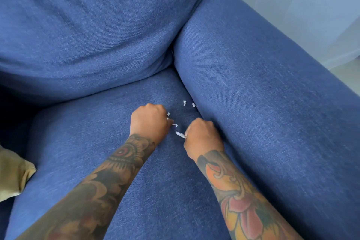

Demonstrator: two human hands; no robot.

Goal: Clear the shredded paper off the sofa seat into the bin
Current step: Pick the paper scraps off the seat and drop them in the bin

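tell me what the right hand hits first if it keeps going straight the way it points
Probably the sofa armrest: the right hand points up-right along the seat, and the armrest rises just beyond its knuckles. Depth is unclear.

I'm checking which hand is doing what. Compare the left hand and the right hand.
The left hand sits out on the seat cushion; the right hand is beside the armrest. The right hand pinches a larger white paper shred; only small bits show at the left hand. Both are curled, knuckles up.
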